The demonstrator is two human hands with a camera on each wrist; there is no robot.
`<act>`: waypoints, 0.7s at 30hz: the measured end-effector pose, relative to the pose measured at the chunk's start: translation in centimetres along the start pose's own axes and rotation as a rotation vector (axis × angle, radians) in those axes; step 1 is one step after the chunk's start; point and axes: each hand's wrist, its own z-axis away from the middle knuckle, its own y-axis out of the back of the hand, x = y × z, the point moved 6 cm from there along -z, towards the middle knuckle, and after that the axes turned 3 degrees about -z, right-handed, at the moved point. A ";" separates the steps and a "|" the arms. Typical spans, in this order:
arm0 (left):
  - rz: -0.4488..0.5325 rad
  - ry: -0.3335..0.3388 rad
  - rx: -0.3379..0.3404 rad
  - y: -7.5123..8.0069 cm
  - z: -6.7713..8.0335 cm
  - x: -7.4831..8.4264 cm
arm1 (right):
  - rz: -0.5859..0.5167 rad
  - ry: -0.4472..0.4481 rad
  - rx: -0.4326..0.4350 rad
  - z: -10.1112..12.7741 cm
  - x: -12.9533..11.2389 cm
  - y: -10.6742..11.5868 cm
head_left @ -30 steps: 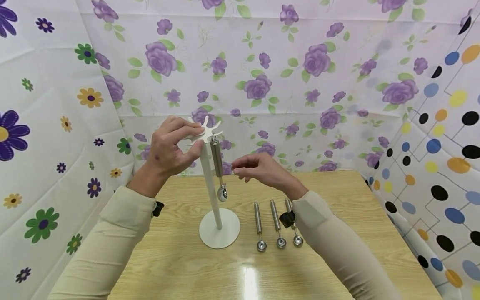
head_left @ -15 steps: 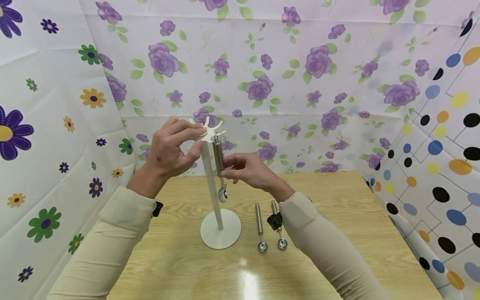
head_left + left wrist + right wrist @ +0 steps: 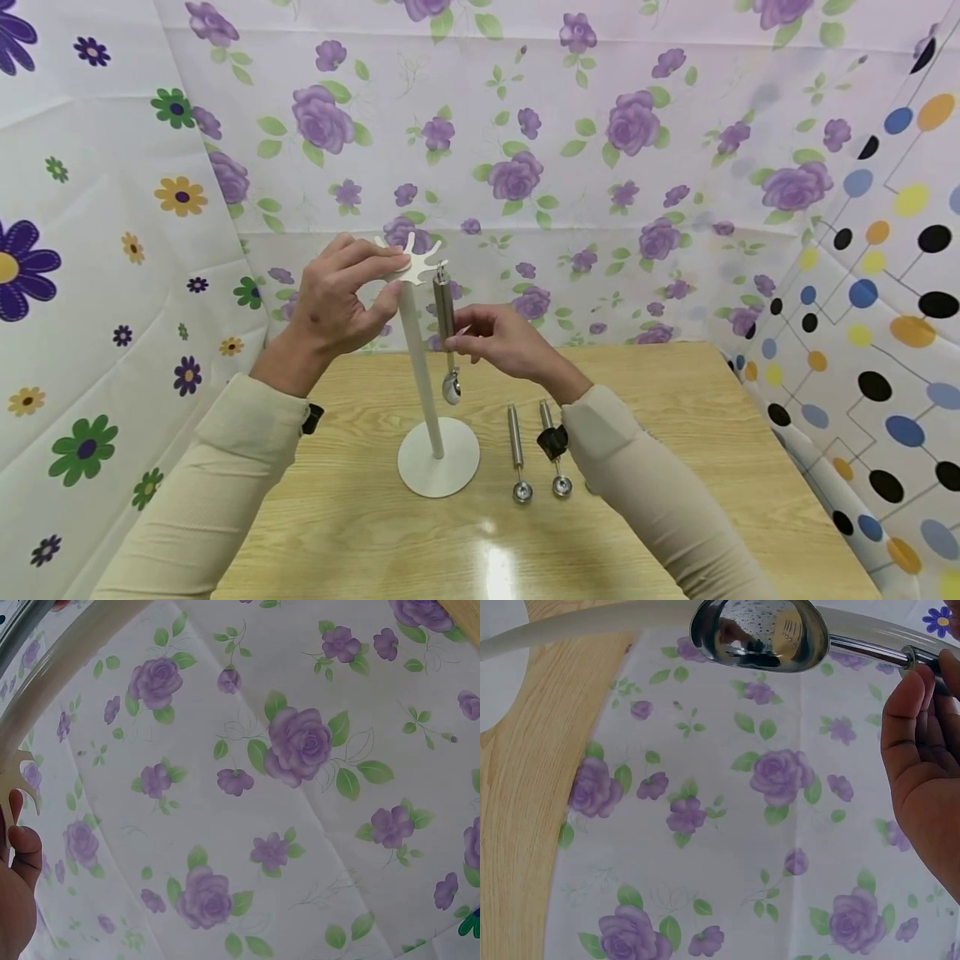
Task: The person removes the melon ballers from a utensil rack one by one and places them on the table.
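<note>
A white hook stand [image 3: 424,375] rises from a round base, with curved hooks fanning out at its top. My left hand [image 3: 337,304] holds that top, fingers over it and thumb at its edge; in the left wrist view only part of the hand [image 3: 19,877] shows. A steel scoop [image 3: 444,308] hangs by its ring from a hook on the right. My right hand [image 3: 502,340] pinches its handle between thumb and fingers. In the right wrist view the scoop's shiny bowl [image 3: 761,634] points away from the hand [image 3: 930,757].
Two steel scoops, one nearer the stand [image 3: 517,454] and one beside it [image 3: 562,486], lie on the wooden table [image 3: 360,525]. A third is mostly hidden under the right sleeve [image 3: 637,467]. Flowered cloth [image 3: 562,208] stands behind; patterned cloths flank both sides.
My right hand has moved left to the hanging scoop and taken hold of its handle. The scoop has shifted slightly right, toward the hook's tip. My left hand stays on the stand's top.
</note>
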 end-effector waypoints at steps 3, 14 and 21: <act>0.002 0.003 -0.001 -0.1 0.0 0.0 | 0.012 -0.005 0.026 0.4 0.0 0.7; 0.025 -0.004 0.085 -0.2 0.0 0.1 | 0.042 -0.061 0.063 3.1 2.7 3.5; 0.012 -0.002 0.101 -0.1 -0.1 0.1 | 0.034 -0.095 0.102 5.1 4.9 5.6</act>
